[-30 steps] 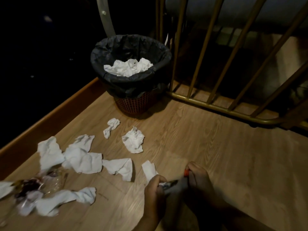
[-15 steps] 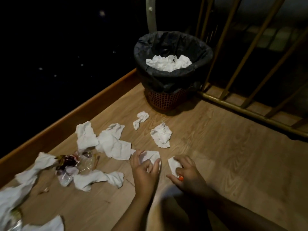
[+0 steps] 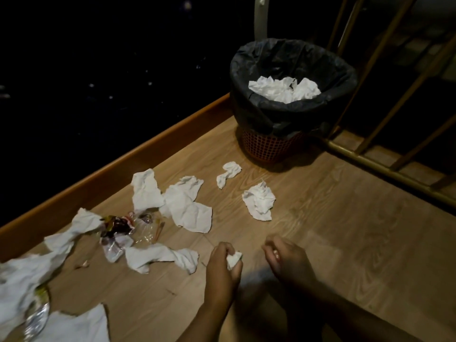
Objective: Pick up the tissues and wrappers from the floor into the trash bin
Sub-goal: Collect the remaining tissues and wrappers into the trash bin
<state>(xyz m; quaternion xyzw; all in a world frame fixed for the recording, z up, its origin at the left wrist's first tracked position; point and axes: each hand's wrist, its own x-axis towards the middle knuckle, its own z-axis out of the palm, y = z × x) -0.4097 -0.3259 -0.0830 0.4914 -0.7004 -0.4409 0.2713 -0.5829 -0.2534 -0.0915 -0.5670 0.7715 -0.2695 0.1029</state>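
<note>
A trash bin (image 3: 271, 119), an orange mesh basket lined with a black bag, stands at the back and holds white tissues (image 3: 283, 88). My left hand (image 3: 222, 270) is shut on a crumpled tissue (image 3: 234, 259) just above the floor. Beside it, my right hand (image 3: 288, 262) is curled into a fist, and the tissue it covered is gone from the floor. Several loose tissues lie ahead and to the left, among them one crumpled ball (image 3: 259, 201) and a small twist (image 3: 228, 172). Crinkled wrappers (image 3: 118, 228) sit among the tissues on the left.
A raised wooden edge (image 3: 123, 164) borders the floor on the left, with darkness beyond. A brass railing (image 3: 385, 169) runs along the back right, next to the bin. More tissues and a foil wrapper (image 3: 37, 314) lie at the bottom left.
The view has swung left, so the bin now sits further right. Both hands have closed and lifted off the two tissues they were touching; those tissues are gone from the floor.
</note>
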